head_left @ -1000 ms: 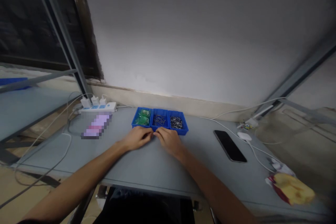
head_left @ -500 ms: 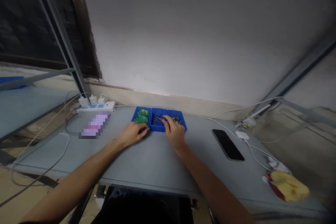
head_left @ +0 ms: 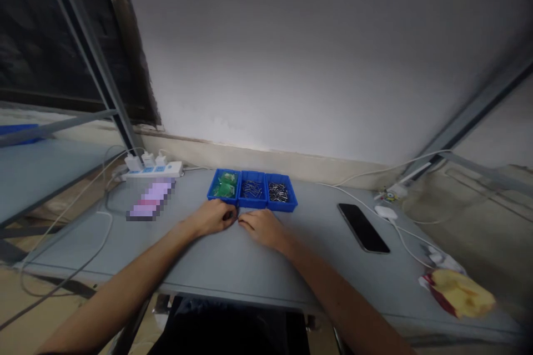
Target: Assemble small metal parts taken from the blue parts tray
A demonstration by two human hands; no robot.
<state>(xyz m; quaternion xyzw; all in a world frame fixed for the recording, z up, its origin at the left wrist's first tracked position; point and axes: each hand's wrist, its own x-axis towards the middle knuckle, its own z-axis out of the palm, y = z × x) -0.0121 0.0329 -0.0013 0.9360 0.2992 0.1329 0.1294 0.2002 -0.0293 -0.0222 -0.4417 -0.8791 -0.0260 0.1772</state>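
Observation:
Three small blue bins stand side by side near the wall. The left bin point(head_left: 211, 191) holds green pieces in clear bags, the middle bin point(head_left: 252, 203) a few thin metal screws or pins, and the right bin point(head_left: 287, 207) a pile of small metal parts. Just in front of the left bin, my left hand point(head_left: 214, 216) has its fingers curled together around something too small to make out. My right hand point(head_left: 262, 226) is in front of the middle bin, fingertips pinched close to the left hand's; what they grip is hidden.
A black phone point(head_left: 363, 228) lies on the grey table point(head_left: 233, 272) at the right, near white cables and a yellow-and-red wrapper point(head_left: 460, 293). At the left are a power strip point(head_left: 172, 170) with plugs and a pixelated purple object point(head_left: 152, 199).
My right hand has come out of the middle bin and moved left and nearer, beside my left hand. The left hand has stayed almost in place, lowered slightly.

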